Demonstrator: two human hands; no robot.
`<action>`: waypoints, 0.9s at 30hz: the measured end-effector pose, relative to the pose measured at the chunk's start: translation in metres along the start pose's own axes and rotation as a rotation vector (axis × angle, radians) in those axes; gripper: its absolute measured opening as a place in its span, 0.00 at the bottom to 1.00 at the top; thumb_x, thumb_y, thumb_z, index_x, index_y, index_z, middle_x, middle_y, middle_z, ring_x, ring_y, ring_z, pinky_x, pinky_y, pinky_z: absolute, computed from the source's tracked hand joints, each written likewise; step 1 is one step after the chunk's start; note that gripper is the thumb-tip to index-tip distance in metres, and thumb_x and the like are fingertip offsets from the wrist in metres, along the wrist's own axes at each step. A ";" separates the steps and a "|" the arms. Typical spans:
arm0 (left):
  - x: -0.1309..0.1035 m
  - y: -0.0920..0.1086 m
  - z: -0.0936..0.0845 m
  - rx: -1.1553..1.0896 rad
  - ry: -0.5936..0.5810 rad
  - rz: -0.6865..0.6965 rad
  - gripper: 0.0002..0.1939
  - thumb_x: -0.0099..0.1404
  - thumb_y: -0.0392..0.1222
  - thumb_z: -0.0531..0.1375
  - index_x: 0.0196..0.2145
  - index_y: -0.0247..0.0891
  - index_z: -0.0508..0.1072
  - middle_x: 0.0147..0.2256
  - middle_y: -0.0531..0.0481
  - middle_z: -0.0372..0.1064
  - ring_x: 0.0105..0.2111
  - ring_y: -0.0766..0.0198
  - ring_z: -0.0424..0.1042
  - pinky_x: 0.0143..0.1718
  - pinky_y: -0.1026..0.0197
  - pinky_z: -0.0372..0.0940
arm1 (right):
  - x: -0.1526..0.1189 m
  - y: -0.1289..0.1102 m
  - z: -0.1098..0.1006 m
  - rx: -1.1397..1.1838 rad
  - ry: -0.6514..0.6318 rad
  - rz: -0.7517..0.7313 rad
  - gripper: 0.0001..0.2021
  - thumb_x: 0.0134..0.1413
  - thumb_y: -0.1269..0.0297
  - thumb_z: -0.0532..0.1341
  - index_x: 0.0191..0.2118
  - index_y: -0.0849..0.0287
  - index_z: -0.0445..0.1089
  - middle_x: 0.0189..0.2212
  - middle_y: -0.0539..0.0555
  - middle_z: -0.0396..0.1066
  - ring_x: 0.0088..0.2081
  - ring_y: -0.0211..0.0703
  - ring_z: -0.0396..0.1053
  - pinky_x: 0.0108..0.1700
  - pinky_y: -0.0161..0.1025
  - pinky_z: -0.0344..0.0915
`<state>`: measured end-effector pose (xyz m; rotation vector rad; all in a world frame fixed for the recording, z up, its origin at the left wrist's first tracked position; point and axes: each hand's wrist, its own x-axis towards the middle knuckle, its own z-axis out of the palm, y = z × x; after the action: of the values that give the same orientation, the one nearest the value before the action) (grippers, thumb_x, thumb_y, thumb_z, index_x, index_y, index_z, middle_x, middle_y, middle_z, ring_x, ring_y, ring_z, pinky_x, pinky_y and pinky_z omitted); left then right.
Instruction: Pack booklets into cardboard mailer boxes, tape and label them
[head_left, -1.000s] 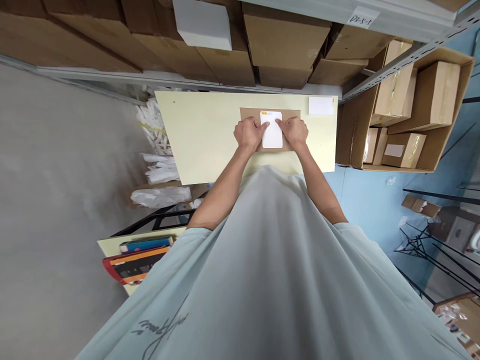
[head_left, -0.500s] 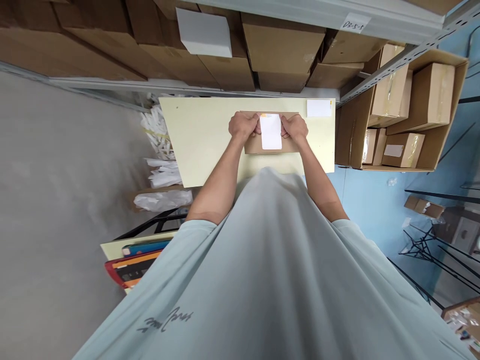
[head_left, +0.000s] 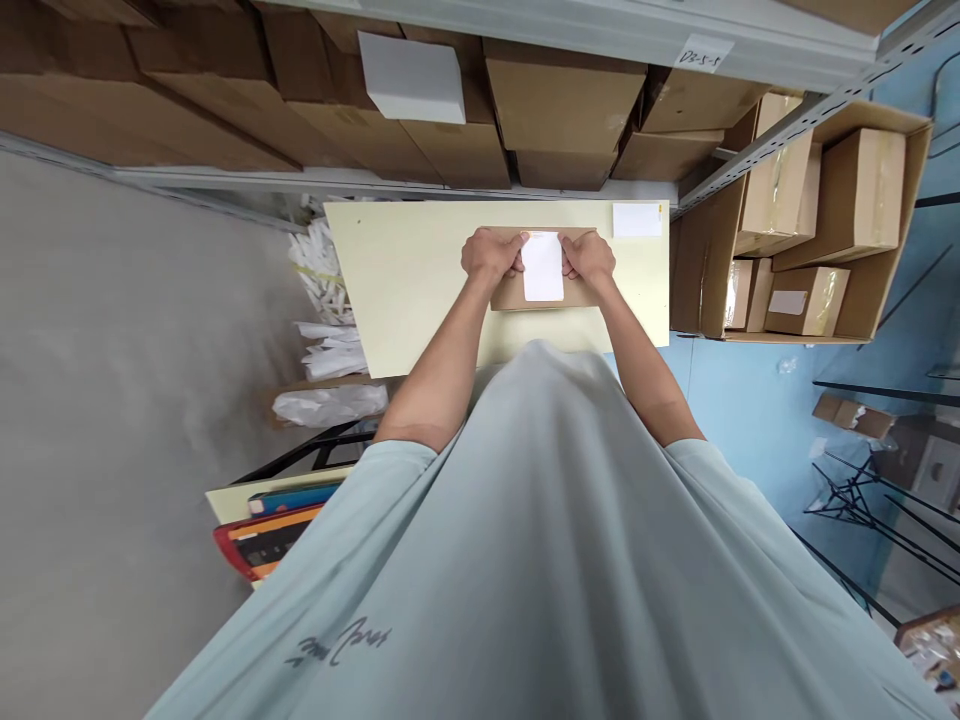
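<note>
A flat brown cardboard box (head_left: 510,293) lies on the pale yellow tabletop (head_left: 405,290). Over its middle is a white label (head_left: 542,268) with a narrow orange strip at its far edge. My left hand (head_left: 491,252) is closed, its thumb and fingers pinching the label's upper left edge. Opposite it, my right hand (head_left: 589,256) pinches the upper right edge in the same way. Both hands rest over the box's far part and hide some of it. Whether the label's underside touches the cardboard, I cannot tell.
Another white label (head_left: 637,220) lies at the table's far right corner. A metal shelf (head_left: 570,38) with cardboard boxes (head_left: 562,100) runs beyond the table. To the right stands a large open carton (head_left: 705,270) holding several smaller boxes. White paper bundles (head_left: 322,270) are at the left.
Both hands keep their pinch on the label, with almost no movement over the box. The whole view has shifted slightly downward.
</note>
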<state>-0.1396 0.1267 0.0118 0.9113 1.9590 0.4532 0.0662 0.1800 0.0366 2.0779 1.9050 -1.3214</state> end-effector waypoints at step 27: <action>-0.104 -0.120 -0.005 -0.364 0.208 0.097 0.12 0.74 0.45 0.60 0.52 0.42 0.76 0.34 0.49 0.79 0.30 0.61 0.75 0.38 0.57 0.75 | -0.114 0.132 -0.001 0.283 0.255 -0.100 0.10 0.69 0.58 0.59 0.49 0.54 0.74 0.48 0.61 0.81 0.46 0.52 0.79 0.60 0.52 0.77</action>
<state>-0.1606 -0.0301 -0.0003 0.7488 1.9332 0.9594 0.1882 0.0558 0.0378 2.4188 2.0468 -1.4888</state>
